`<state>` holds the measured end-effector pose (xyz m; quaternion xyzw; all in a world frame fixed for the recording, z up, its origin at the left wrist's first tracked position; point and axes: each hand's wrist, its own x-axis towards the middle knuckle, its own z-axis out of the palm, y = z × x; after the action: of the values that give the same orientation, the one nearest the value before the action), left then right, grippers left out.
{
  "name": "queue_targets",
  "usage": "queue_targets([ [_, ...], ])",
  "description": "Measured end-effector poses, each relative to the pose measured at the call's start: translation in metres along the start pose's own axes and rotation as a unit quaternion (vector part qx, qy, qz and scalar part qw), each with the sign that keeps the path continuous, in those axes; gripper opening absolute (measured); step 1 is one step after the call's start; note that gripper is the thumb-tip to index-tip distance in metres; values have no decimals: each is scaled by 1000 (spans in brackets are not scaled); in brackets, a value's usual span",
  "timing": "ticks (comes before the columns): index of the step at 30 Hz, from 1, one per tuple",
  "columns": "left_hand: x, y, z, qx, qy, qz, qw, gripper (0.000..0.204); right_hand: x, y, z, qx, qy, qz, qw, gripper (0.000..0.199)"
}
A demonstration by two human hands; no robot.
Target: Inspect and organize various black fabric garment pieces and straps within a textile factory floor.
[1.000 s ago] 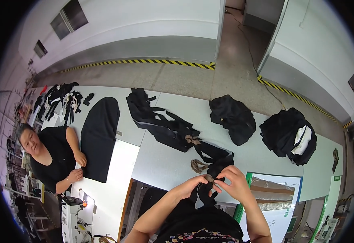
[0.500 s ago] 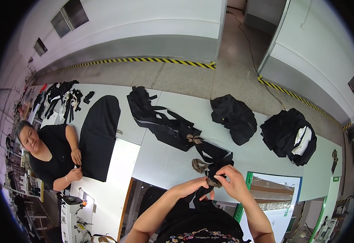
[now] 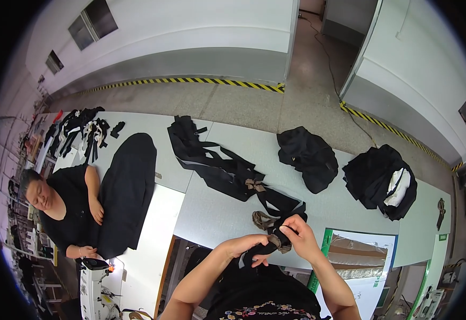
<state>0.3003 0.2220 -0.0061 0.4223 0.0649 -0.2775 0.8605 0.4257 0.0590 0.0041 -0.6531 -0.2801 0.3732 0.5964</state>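
Observation:
My left hand is closed around a bunch of black fabric strips, in front of my body. A crumpled brown fabric tie lies across the bunch beside its fingers. My right hand is just to the right, its thumb and fingertips pinched together by the bunch; whatever they hold is too small to make out. A loop of brown cloth rests just beyond my hands. From there a long bundle of black strips stretches away to the far left, with a brown knot around it.
Two heaps of black cloth lie on the grey table, the right one showing a white piece. A clear-topped panel is at near right. On the left, a co-worker handles a black cloth panel by a sewing machine.
My left hand has shifted slightly left with the strips, and my right hand has moved a little away from the tie. The co-worker's cloth has come nearer the sewing machine.

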Motion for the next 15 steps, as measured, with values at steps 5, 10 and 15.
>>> queue_targets([
  [5,-10,1,-6,-94,-32,-6,995,35,9,-21,-14,-278,11,-149,949,29],
  [10,-13,7,-2,-98,10,-26,995,50,8,-66,0,-328,-169,-176,913,47],
  [15,-15,21,-5,19,42,17,999,60,23,-64,7,-445,-155,-153,869,37],
])
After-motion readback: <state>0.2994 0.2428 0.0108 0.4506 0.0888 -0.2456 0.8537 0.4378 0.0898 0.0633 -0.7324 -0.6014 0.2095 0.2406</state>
